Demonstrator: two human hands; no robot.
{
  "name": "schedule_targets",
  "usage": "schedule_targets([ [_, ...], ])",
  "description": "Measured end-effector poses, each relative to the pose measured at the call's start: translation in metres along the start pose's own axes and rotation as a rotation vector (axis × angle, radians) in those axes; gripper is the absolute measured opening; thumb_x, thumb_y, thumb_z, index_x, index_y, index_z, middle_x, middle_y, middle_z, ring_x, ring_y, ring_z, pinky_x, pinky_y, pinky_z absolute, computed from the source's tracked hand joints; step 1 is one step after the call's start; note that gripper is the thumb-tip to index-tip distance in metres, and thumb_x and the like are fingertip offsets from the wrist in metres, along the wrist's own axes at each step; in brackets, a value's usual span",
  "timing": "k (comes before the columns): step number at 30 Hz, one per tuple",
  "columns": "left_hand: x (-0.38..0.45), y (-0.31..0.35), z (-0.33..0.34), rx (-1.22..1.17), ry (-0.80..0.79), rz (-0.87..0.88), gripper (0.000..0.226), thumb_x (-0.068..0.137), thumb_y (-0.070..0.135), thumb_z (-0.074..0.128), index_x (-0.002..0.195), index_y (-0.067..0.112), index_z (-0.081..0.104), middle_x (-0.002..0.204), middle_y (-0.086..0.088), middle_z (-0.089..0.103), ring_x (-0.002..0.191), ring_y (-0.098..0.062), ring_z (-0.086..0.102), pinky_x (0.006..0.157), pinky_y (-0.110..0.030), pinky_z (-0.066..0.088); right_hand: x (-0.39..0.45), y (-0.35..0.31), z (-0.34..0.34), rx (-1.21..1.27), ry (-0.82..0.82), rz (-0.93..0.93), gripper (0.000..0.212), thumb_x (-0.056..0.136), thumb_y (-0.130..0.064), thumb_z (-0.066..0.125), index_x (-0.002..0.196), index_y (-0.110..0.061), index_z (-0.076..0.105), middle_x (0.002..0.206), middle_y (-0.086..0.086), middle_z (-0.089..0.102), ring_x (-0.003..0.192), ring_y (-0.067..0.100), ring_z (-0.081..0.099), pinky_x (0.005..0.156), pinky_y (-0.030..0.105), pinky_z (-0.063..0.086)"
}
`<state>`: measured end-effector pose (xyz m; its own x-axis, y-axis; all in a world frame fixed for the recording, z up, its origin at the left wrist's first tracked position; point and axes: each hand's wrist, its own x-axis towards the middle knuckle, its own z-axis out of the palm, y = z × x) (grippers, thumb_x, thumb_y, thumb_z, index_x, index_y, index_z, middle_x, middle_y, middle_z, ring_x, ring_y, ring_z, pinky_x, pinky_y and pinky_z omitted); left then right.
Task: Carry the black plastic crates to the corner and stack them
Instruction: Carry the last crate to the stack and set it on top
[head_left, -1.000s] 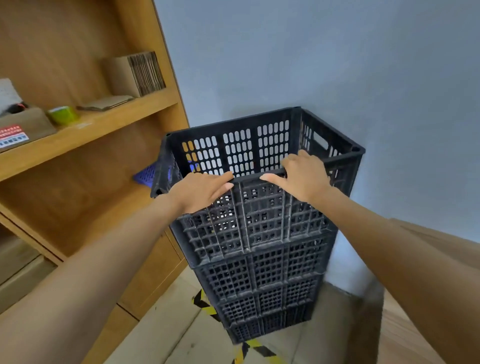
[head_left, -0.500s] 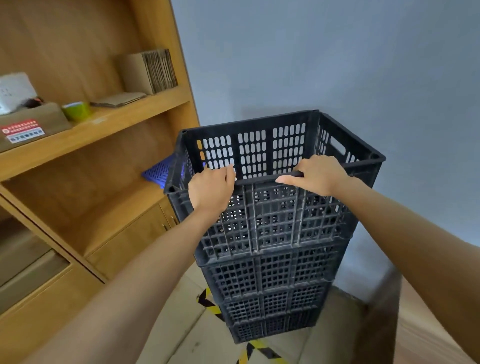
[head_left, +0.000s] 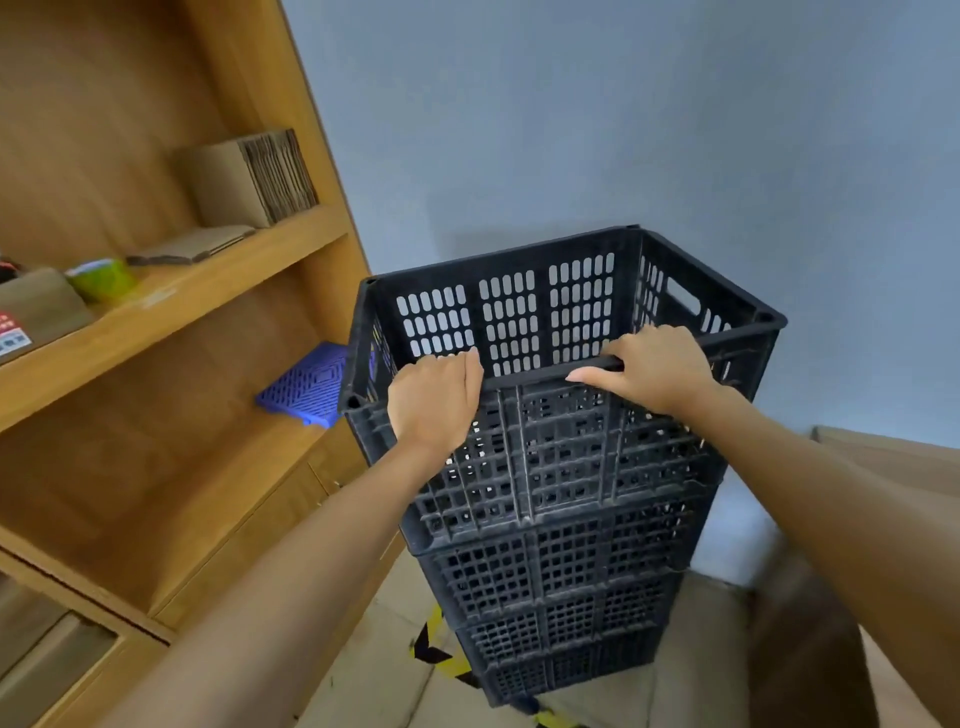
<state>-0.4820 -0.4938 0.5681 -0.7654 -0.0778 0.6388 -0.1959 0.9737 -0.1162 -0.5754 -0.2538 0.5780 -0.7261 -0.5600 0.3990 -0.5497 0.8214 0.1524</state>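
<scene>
A stack of black plastic crates (head_left: 561, 587) stands on the floor in the corner, against the blue-grey wall. The top crate (head_left: 561, 447) sits on the stack with its open side up. My left hand (head_left: 434, 402) curls over the near rim on the left side. My right hand (head_left: 654, 366) grips the same rim further right, fingers wrapped over the edge. The lower crates are partly hidden by the top one.
A wooden shelf unit (head_left: 171, 306) stands close on the left, holding flat cardboard (head_left: 254, 176), a green tape roll (head_left: 101, 278) and a blue plastic grid (head_left: 311, 382). Yellow-black tape (head_left: 441, 654) marks the floor. A brown box (head_left: 893, 457) sits at right.
Both hands went from resting on the crate's front to gripping its near rim. The view shifted, so the stack now sits further right in frame.
</scene>
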Motion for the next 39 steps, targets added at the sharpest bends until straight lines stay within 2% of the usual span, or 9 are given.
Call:
schedule_targets([
  [4, 0.011, -0.016, 0.014, -0.03, 0.001, 0.046, 0.058, 0.099, 0.029, 0.022, 0.045, 0.02, 0.039, 0.037, 0.009, 0.017, 0.032, -0.015, 0.025, 0.04, -0.019, 0.007, 0.005, -0.012, 0.003, -0.018, -0.001, 0.08, 0.095, 0.071, -0.09, 0.005, 0.1, -0.028, 0.071, 0.051, -0.009, 0.046, 0.052, 0.014, 0.05, 0.05, 0.025, 0.029],
  [8, 0.027, -0.03, 0.027, -0.115, 0.022, 0.044, 0.061, 0.101, 0.032, 0.034, 0.043, 0.02, 0.022, 0.038, 0.01, 0.013, 0.032, -0.013, 0.023, 0.039, -0.019, 0.007, 0.008, -0.025, 0.005, -0.052, 0.03, 0.141, 0.091, 0.073, -0.09, 0.008, 0.091, -0.026, 0.069, 0.052, -0.007, 0.049, 0.052, 0.016, 0.051, 0.049, 0.025, 0.033],
  [11, 0.041, -0.041, 0.044, -0.196, 0.025, 0.094, 0.059, 0.101, 0.033, 0.029, 0.044, 0.018, 0.02, 0.039, 0.009, 0.017, 0.034, -0.015, 0.029, 0.04, -0.02, 0.01, 0.015, -0.034, 0.011, -0.046, 0.028, 0.182, 0.083, 0.075, -0.088, 0.012, 0.08, -0.024, 0.065, 0.053, -0.005, 0.052, 0.05, 0.014, 0.05, 0.052, 0.026, 0.039],
  [14, 0.061, -0.044, 0.062, -0.247, 0.03, 0.111, 0.058, 0.101, 0.035, 0.027, 0.046, 0.018, 0.024, 0.04, 0.007, 0.022, 0.037, -0.017, 0.032, 0.039, -0.021, 0.017, 0.027, -0.033, 0.018, -0.055, 0.041, 0.24, 0.087, 0.074, -0.089, 0.01, 0.091, -0.025, 0.067, 0.055, -0.004, 0.056, 0.052, 0.015, 0.056, 0.058, 0.029, 0.051],
  [17, 0.082, -0.048, 0.081, -0.278, 0.029, 0.131, 0.059, 0.102, 0.036, 0.032, 0.046, 0.019, 0.024, 0.042, 0.005, 0.028, 0.038, -0.016, 0.033, 0.039, -0.022, 0.024, 0.041, -0.033, 0.023, -0.081, 0.035, 0.286, 0.09, 0.074, -0.088, 0.007, 0.11, -0.028, 0.064, 0.056, -0.005, 0.057, 0.053, 0.015, 0.057, 0.058, 0.029, 0.052],
  [20, 0.102, -0.066, 0.097, -0.288, 0.026, 0.171, 0.061, 0.103, 0.035, 0.032, 0.045, 0.021, 0.02, 0.042, 0.005, 0.028, 0.038, -0.015, 0.032, 0.04, -0.023, 0.025, 0.061, -0.049, 0.025, -0.13, 0.048, 0.29, 0.088, 0.075, -0.086, 0.006, 0.105, -0.026, 0.063, 0.049, -0.007, 0.045, 0.044, 0.013, 0.045, 0.047, 0.025, 0.041],
  [26, 0.131, -0.09, 0.121, -0.301, 0.037, 0.16, 0.059, 0.102, 0.034, 0.028, 0.045, 0.019, 0.025, 0.042, 0.004, 0.028, 0.04, -0.018, 0.034, 0.043, -0.024, 0.018, 0.092, -0.068, 0.032, -0.135, 0.045, 0.287, 0.08, 0.08, -0.084, 0.013, 0.088, -0.021, 0.062, 0.048, -0.006, 0.037, 0.045, 0.017, 0.043, 0.042, 0.024, 0.022],
  [33, 0.145, -0.097, 0.132, -0.28, -0.001, 0.211, 0.057, 0.102, 0.03, 0.035, 0.047, 0.017, 0.038, 0.045, 0.002, 0.033, 0.042, -0.017, 0.035, 0.041, -0.024, 0.02, 0.108, -0.066, 0.039, -0.119, 0.044, 0.293, 0.08, 0.082, -0.084, 0.015, 0.071, -0.019, 0.062, 0.047, -0.005, 0.044, 0.044, 0.016, 0.048, 0.042, 0.023, 0.028],
  [39, 0.161, -0.106, 0.146, -0.313, -0.007, 0.265, 0.059, 0.103, 0.032, 0.035, 0.045, 0.021, 0.028, 0.043, 0.004, 0.032, 0.04, -0.016, 0.036, 0.043, -0.022, 0.02, 0.119, -0.074, 0.04, -0.136, 0.016, 0.349, 0.085, 0.079, -0.085, 0.012, 0.083, -0.022, 0.069, 0.05, -0.005, 0.05, 0.047, 0.016, 0.052, 0.042, 0.023, 0.029],
])
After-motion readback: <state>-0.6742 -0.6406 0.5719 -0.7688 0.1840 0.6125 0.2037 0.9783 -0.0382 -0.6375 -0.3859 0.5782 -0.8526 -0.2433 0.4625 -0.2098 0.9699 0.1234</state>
